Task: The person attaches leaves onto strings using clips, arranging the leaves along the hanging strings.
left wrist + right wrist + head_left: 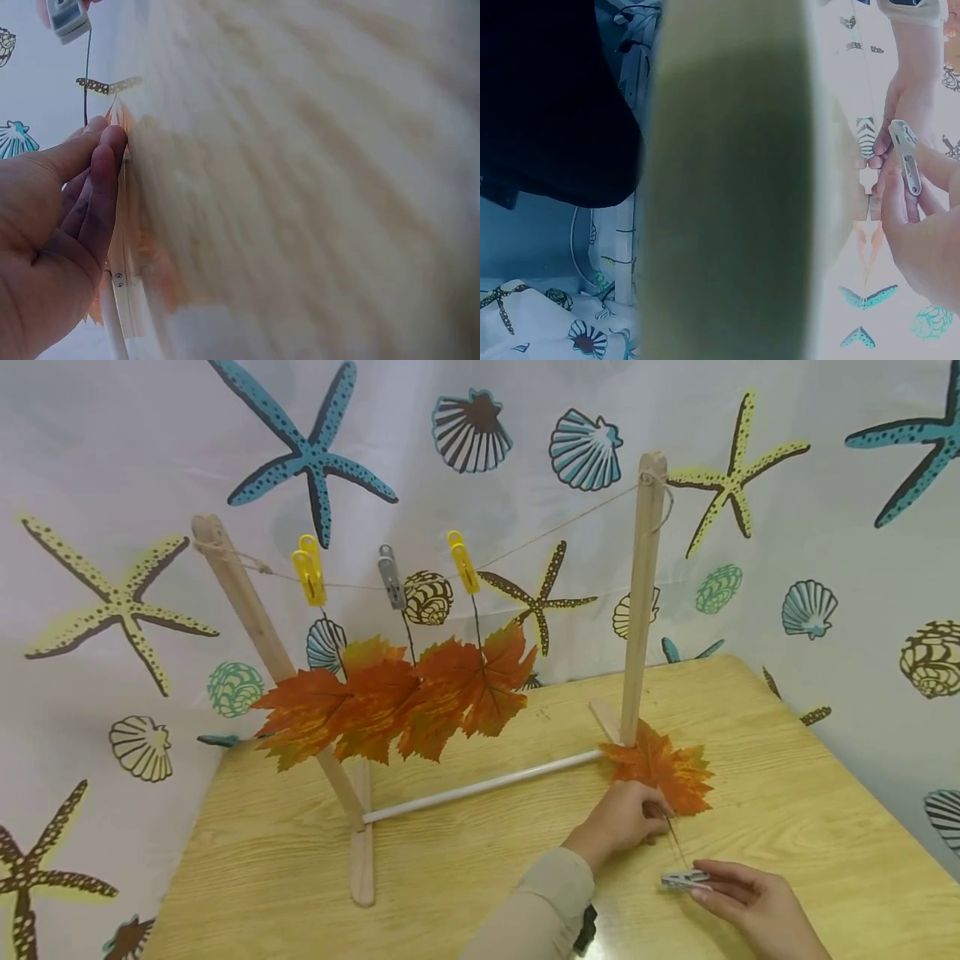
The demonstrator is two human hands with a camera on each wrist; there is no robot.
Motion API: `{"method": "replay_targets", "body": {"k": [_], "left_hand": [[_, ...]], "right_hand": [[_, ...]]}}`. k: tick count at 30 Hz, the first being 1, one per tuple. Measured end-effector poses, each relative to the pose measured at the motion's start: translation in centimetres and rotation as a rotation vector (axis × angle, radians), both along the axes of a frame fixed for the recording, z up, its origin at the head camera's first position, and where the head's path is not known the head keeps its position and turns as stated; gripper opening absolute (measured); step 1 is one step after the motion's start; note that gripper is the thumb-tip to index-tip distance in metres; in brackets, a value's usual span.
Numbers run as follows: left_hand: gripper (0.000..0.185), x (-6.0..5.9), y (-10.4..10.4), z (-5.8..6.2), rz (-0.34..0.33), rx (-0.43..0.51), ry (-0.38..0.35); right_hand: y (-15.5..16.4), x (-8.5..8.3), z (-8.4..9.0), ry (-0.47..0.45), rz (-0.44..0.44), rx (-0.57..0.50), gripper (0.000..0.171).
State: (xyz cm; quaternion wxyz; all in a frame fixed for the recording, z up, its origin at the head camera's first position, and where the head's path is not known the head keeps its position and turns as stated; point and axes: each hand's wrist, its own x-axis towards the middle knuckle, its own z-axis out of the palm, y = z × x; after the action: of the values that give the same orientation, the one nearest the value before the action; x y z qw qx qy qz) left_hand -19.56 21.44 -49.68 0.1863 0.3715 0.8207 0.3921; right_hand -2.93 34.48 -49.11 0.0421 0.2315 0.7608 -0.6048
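Note:
An orange maple leaf (667, 768) lies flat on the wooden table (487, 877) at the foot of the rack's right post (641, 602). My left hand (622, 818) rests on the leaf's near edge, and its thumb and fingertips (105, 139) meet at the leaf's base by the thin stem (675, 843). Just right of it, my right hand (750, 902) pinches a grey clothespin (686, 881) above the table, close to the stem's tip. The right wrist view shows this clothespin (905, 157) between my fingers (922, 240).
A wooden rack carries a string (562, 522) with a yellow clip (309, 568), a grey clip (390, 577) and a second yellow clip (463, 562), each holding one of the orange leaves (390, 697). A white rod (480, 787) joins the posts. A seashell-printed curtain (112, 468) hangs behind.

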Motion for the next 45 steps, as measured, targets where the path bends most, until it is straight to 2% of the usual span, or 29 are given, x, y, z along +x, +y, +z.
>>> {"method": "replay_targets", "body": {"k": [3,7,12,15,21,25,30,36,40,45], "left_hand": [[0.007,0.1,-0.4,-0.2,0.036,0.039,-0.088],[0.008,0.1,-0.9,-0.4,0.083,0.088,-0.162],[0.009,0.2,-1.6,-0.4,0.127,0.166,-0.251],[0.009,0.1,-1.9,-0.4,0.164,0.180,-0.255],[0.010,-0.2,-3.2,-0.2,0.225,0.213,-0.232],[0.011,-0.7,-4.3,0.0,0.242,0.312,-0.278],[0.011,-0.8,-5.4,0.6,0.292,0.425,-0.330],[0.011,-1.2,-6.4,1.5,0.338,0.509,-0.263],[0.013,-1.3,-7.1,2.1,0.337,0.584,-0.253],[0.017,-1.4,-7.8,3.0,0.317,0.650,-0.260]], "right_hand": [[-0.1,-0.2,0.2,-0.006,0.008,-0.014,0.059],[0.2,-0.3,0.5,-0.007,0.028,-0.023,0.059],[0.4,-0.4,0.7,0.051,-0.004,0.062,0.057],[0.4,-0.4,0.8,0.099,-0.023,0.110,0.056],[0.0,-0.5,1.5,0.159,-0.027,0.063,0.058],[-0.3,-0.9,2.1,0.183,-0.007,-0.016,0.060],[-0.6,-1.3,2.6,0.169,0.003,-0.076,0.061],[-1.0,-2.0,2.9,0.200,0.038,-0.099,0.056],[-1.5,-2.3,2.9,0.252,0.099,-0.051,0.051],[-2.2,-3.0,3.5,0.358,0.211,0.063,0.045]]}}
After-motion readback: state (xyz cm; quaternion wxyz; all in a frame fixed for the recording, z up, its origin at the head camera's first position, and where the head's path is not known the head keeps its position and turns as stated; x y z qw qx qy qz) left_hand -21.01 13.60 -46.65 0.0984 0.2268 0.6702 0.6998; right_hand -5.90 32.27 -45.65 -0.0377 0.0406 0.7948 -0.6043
